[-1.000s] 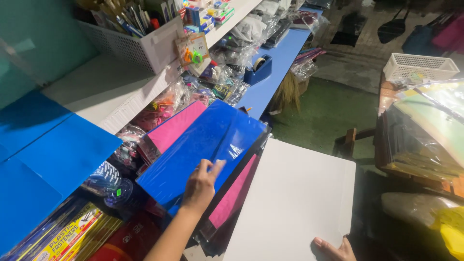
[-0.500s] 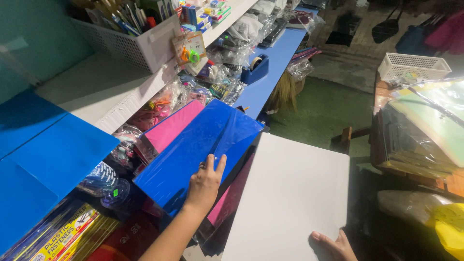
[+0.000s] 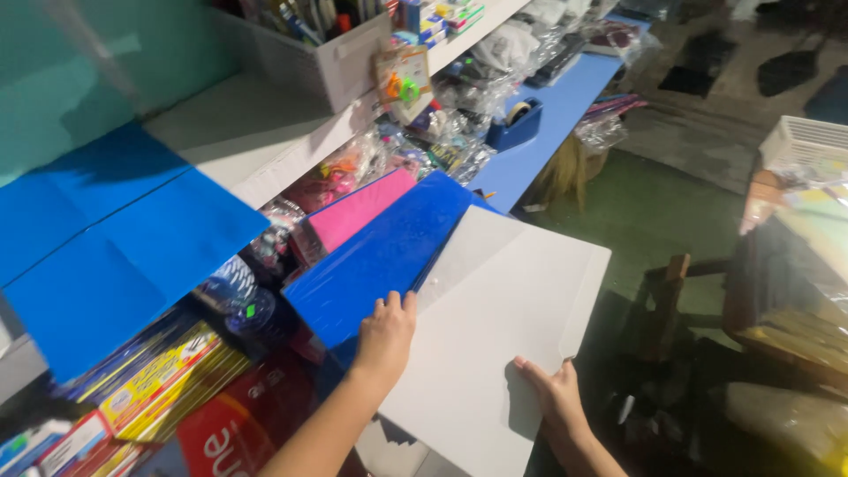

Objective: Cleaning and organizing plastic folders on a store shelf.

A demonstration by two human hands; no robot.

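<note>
While the left hand (image 3: 386,334) lies flat on the blue sheet (image 3: 380,256) and the right hand (image 3: 552,396) pins the big white sheet's (image 3: 495,344) near edge beside the shelf stacks, looks like mid-sorting, so next it'd need a proper pinch grip.

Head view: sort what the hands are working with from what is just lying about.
In hand:
left hand on the blue sheet pack
right hand on the white board

Lying about:
pink sheet pack
blue tape dispenser
white basket
</note>
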